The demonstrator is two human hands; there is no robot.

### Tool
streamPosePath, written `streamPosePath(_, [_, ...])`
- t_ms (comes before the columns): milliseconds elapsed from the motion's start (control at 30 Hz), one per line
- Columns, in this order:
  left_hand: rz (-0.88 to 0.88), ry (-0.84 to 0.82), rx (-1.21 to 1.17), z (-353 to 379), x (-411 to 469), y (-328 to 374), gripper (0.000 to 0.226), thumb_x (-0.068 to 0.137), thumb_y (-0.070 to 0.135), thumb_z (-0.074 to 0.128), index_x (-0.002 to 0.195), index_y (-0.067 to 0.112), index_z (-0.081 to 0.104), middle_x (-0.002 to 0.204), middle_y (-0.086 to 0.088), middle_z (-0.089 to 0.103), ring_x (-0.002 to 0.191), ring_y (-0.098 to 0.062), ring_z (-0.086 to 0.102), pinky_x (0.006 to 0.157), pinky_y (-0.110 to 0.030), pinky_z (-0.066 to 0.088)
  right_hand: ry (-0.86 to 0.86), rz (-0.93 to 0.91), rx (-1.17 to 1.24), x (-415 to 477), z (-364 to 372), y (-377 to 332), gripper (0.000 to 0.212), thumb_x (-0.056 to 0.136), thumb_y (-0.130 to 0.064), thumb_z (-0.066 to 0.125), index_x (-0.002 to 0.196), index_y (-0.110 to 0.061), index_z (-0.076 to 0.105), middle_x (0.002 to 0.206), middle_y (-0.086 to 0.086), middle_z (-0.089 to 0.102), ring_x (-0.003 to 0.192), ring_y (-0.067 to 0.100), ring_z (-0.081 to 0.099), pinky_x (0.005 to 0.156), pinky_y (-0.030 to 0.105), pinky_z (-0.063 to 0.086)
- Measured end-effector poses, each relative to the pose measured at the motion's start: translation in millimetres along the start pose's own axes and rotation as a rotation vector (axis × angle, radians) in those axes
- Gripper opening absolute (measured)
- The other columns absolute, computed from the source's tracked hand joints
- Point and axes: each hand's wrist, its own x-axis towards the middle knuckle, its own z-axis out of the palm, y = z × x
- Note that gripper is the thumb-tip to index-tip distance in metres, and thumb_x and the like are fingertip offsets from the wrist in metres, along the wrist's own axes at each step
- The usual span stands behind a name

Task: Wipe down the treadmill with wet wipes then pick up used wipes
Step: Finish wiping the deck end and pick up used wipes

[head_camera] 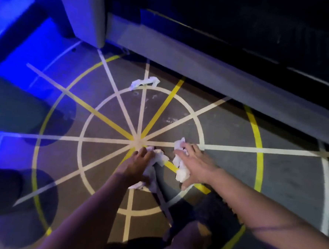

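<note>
Both of my hands are down at the floor near the centre of a painted circle. My left hand (138,166) grips a crumpled white wipe (155,162) that sticks out on its right side. My right hand (196,164) holds another bunch of crumpled white wipes (180,167), with the fingers spread over it. A third used wipe (145,82) lies alone on the floor farther off, close to the treadmill. The treadmill's grey side rail (201,69) runs diagonally across the top, with its dark belt (243,23) above.
The floor carries white and yellow lines (139,142) radiating from a centre point inside rings. A grey treadmill upright (83,13) stands at top left beside blue-lit floor (20,44). Dark rounded shapes (16,105) sit at the left edge. My knees show at the bottom.
</note>
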Motion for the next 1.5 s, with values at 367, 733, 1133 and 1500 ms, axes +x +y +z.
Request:
streamPosePath(367, [-0.114,0.207,-0.375,-37,1,10,0.047,0.077,0.038,0.061,0.115,0.010,0.066,0.114,-0.012,0.071,0.106,-0.035,0.068,0.082,-0.040,0.053,0.163,0.180,0.395,-2,-23,-9,0.031,0.075,-0.022,0.075,0.103,-0.028,0.064,0.108,-0.004,0.046,0.105,0.023,0.056,0.078,0.027,0.042])
streamPosePath(733, [-0.350,0.621,-0.448,-223,-59,-28,0.031,0.082,0.046,0.074,0.102,0.023,0.074,0.101,-0.010,0.075,0.099,-0.028,0.070,0.071,-0.035,0.050,0.339,0.171,0.183,-10,-244,-58,0.055,0.076,-0.027,0.073,0.129,-0.027,0.057,0.125,-0.003,0.051,0.115,0.022,0.056,0.084,0.032,0.046])
streamPosePath(1133, [-0.248,0.637,-0.593,-196,5,-145,0.022,0.087,0.016,0.076,0.105,0.008,0.066,0.108,-0.013,0.071,0.100,-0.035,0.068,0.069,-0.031,0.040,0.205,0.216,0.069,125,-229,-75,0.047,0.077,-0.027,0.074,0.121,-0.015,0.062,0.124,0.004,0.052,0.111,0.025,0.058,0.089,0.031,0.048])
streamPosePath(1500, [-0.101,0.483,-0.546,-162,129,-167,0.038,0.086,0.022,0.076,0.120,0.010,0.067,0.137,-0.003,0.058,0.120,-0.026,0.061,0.089,-0.037,0.052,0.176,0.316,0.174,216,-169,-36,0.050,0.081,-0.026,0.075,0.128,-0.015,0.061,0.168,-0.007,0.014,0.141,0.017,0.044,0.104,0.027,0.041])
